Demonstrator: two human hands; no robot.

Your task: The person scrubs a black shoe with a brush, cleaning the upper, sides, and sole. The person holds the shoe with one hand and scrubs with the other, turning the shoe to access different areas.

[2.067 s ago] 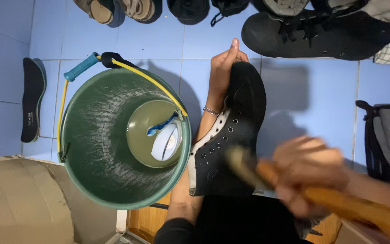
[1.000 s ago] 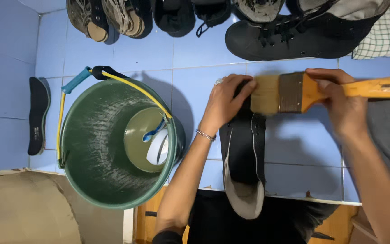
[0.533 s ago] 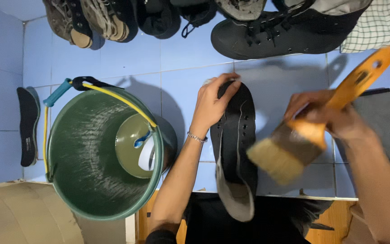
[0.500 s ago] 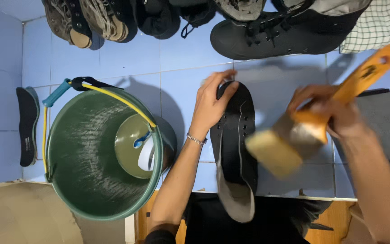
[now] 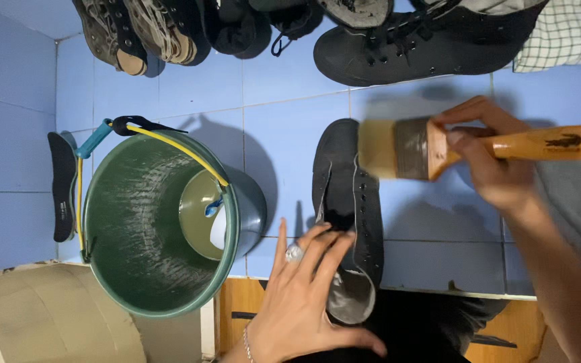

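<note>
I see my right hand (image 5: 499, 168) wrapped tight round the wood handle of a big paint brush (image 5: 438, 148). The brush lies sideways, its pale bristles over the toe end of a black shoe (image 5: 347, 202) and just touching it, I think. The shoe lies on the blue tile floor (image 5: 290, 87), toe pointing away from me, heel end w/ the opening near me. My left hand (image 5: 300, 302) is open, fingers spread, fingertips resting on the shoe's side by the opening, not gripping it. So the 2 hands are apart, shoe between them. A green bucket (image 5: 142, 228) w/ a yellow handle sits left of the shoe, water and a small scoop inside. More dark shoes (image 5: 425, 40) are lined up at the far side. A black insole (image 5: 62, 181) lies left of the bucket.
</note>
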